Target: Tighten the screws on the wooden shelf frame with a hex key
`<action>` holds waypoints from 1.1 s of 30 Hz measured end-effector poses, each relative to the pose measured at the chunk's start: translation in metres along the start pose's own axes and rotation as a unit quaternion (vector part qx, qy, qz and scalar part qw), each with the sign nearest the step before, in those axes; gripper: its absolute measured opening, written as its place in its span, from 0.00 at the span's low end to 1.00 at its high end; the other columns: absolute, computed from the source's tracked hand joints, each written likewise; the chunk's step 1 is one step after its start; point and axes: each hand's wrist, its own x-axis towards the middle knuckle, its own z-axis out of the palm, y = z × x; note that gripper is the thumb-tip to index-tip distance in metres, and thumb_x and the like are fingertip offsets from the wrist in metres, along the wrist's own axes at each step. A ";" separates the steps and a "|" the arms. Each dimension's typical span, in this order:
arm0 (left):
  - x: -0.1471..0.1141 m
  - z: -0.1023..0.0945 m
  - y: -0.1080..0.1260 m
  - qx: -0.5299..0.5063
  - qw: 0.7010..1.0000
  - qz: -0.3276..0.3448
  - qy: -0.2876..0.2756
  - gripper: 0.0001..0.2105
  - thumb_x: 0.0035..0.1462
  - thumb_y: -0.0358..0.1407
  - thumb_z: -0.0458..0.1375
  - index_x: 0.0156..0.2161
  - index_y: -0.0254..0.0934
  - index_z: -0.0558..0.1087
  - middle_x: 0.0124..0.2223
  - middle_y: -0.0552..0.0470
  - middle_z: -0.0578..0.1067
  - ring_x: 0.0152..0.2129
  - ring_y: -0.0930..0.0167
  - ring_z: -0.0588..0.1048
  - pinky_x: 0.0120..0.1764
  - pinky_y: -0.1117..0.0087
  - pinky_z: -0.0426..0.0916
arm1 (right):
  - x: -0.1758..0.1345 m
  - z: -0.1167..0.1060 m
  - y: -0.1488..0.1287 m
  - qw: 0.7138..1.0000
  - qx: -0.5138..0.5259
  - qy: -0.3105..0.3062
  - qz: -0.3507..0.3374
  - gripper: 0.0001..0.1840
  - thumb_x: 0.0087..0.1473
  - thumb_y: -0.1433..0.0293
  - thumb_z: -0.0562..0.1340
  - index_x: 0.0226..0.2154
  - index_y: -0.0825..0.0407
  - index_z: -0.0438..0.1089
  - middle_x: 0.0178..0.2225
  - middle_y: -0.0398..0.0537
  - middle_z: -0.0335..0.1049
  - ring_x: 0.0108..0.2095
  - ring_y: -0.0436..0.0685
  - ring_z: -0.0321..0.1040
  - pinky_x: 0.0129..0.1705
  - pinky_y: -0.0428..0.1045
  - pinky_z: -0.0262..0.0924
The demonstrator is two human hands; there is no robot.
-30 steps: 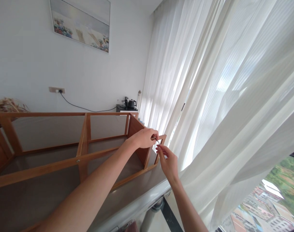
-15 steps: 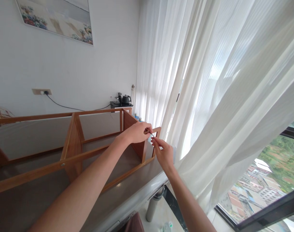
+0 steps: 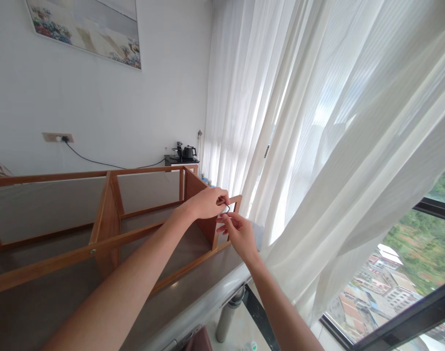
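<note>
Thin dark piece [image 3: 228, 208] is pinched in the nearly closed grip of the left hand [image 3: 211, 202], over the right end of the bench [image 3: 208, 271]. Right hand [image 3: 238, 233]: hold unclear. Wooden frame [image 3: 107, 214] looks joined; remaining work can't be judged.

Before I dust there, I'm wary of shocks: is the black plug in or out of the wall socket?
In: the black plug sits right up against the wall socket, no gap visible.
</note>
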 end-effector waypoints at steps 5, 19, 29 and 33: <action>0.001 0.000 -0.003 0.002 1.000 -0.001 0.002 0.07 0.55 0.36 0.55 0.38 0.43 0.75 0.33 0.54 0.77 0.29 0.69 0.75 0.31 0.71 0.66 | -0.005 0.002 0.001 1.000 -0.007 0.015 -0.008 0.20 0.61 0.51 0.58 0.39 0.51 0.72 0.37 0.50 0.79 0.30 0.56 0.78 0.31 0.47 0.67; 0.003 0.003 -0.004 -0.004 1.000 0.007 0.014 0.07 0.55 0.36 0.57 0.37 0.42 0.76 0.33 0.53 0.77 0.30 0.69 0.75 0.33 0.71 0.66 | 0.000 -0.012 0.002 0.979 -0.182 0.052 -0.073 0.18 0.65 0.56 0.54 0.39 0.48 0.75 0.36 0.44 0.79 0.29 0.53 0.76 0.32 0.45 0.64; 0.000 0.002 -0.004 -0.013 1.000 0.016 0.023 0.06 0.54 0.34 0.57 0.36 0.42 0.76 0.35 0.54 0.78 0.30 0.70 0.76 0.33 0.72 0.66 | -0.002 -0.011 0.011 0.969 -0.214 0.085 -0.094 0.18 0.65 0.57 0.55 0.39 0.48 0.76 0.35 0.44 0.78 0.27 0.53 0.76 0.31 0.45 0.64; 0.002 0.003 -0.006 -0.010 1.000 0.012 0.019 0.06 0.55 0.34 0.57 0.37 0.42 0.76 0.33 0.54 0.78 0.29 0.70 0.76 0.33 0.71 0.67 | -0.003 -0.012 0.014 0.968 -0.214 0.095 -0.086 0.18 0.65 0.56 0.55 0.39 0.48 0.76 0.34 0.44 0.78 0.28 0.53 0.76 0.32 0.46 0.65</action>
